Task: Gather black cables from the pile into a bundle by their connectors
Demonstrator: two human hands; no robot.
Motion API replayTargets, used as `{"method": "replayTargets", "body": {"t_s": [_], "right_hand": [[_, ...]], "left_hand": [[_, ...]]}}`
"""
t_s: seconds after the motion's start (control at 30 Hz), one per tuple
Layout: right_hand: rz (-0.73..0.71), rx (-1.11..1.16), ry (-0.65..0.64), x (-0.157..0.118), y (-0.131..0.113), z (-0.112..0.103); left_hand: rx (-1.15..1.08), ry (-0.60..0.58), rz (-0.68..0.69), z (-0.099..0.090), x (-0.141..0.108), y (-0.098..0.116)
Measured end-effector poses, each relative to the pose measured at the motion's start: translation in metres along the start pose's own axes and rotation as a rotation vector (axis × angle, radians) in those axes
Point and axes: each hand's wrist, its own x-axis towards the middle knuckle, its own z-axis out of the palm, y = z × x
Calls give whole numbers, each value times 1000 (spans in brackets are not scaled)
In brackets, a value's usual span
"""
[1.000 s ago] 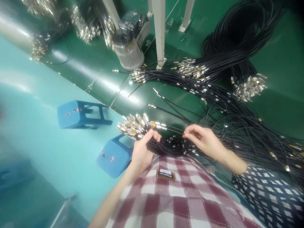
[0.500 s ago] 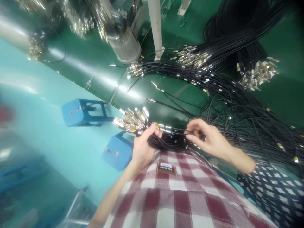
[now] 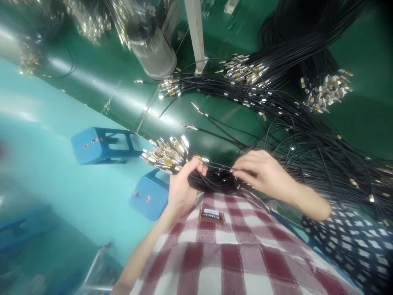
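Note:
My left hand (image 3: 186, 184) is closed round a thick bundle of black cables (image 3: 211, 181) near their ends. Shiny metal connectors with yellowish bands (image 3: 164, 155) fan out to the left beyond my thumb. Between my hands a thin black cable (image 3: 218, 164) runs nearly straight, its silver and yellow end under my left thumb and fingertips. My right hand (image 3: 260, 172) pinches this cable farther along, thumb against forefinger. The rest of the bundle sags between my hands, against the checked apron (image 3: 227, 241).
A large heap of loose black cables (image 3: 325, 143) spreads over the green tabletop (image 3: 129, 98) on the right. More cable bundles (image 3: 245, 69) lie behind. A grey machine (image 3: 156, 55) and a white post (image 3: 195, 35) stand at the back. Two blue stools (image 3: 86, 145) are at left.
My right hand has slid a little left along the thin cable, its fingers closer together. Silver bands seen on that cable before are no longer visible. The whole view has shifted slightly.

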Motion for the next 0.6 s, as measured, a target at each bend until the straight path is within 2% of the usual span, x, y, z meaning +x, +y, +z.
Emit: {"method": "replayTargets", "body": {"t_s": [0.1,0.2,0.33,0.43,0.6], "right_hand": [[22,57,-22,1,1,-8],[38,178,20,20,-19,-7],[167,475,-91,40,-40,1],[269,676,-147,40,-38,3],[361,846,-163,34,-30,3]], "left_hand": [[16,-31,7,3,0,0],[59,-49,-13,4,-3,2],[68,-53,-21,3,-5,4],[41,-49,-29,1,-4,3],[40,-90,-21,-1,-2,1]]}}
